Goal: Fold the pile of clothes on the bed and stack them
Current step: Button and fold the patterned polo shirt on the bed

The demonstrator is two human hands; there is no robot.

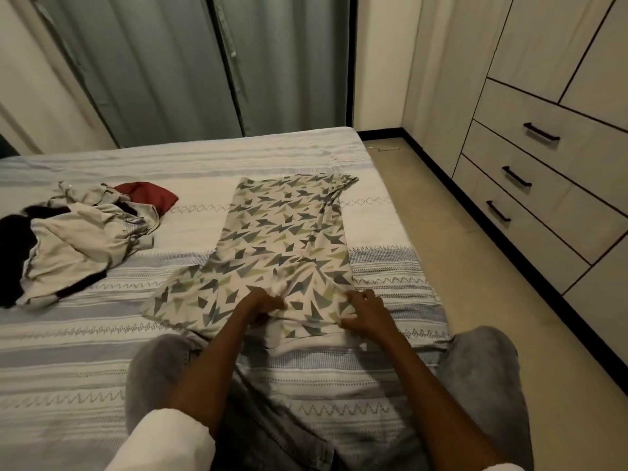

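Patterned garment [285,246] pinched at its near edge by left grip [263,302] and right grip [365,312]

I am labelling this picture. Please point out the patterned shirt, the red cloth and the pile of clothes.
patterned shirt [282,232]: head view, middle of its body.
red cloth [149,195]: head view, its bare centre.
pile [74,246]: head view, the beige garment on top.

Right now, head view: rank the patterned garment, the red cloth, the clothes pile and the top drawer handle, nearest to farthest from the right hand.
1. Patterned garment: the right hand grips its near edge, centre of the bed.
2. Clothes pile: on the left of the bed.
3. Red cloth: at the pile's far edge.
4. Top drawer handle: off the bed, on the wardrobe to the right.
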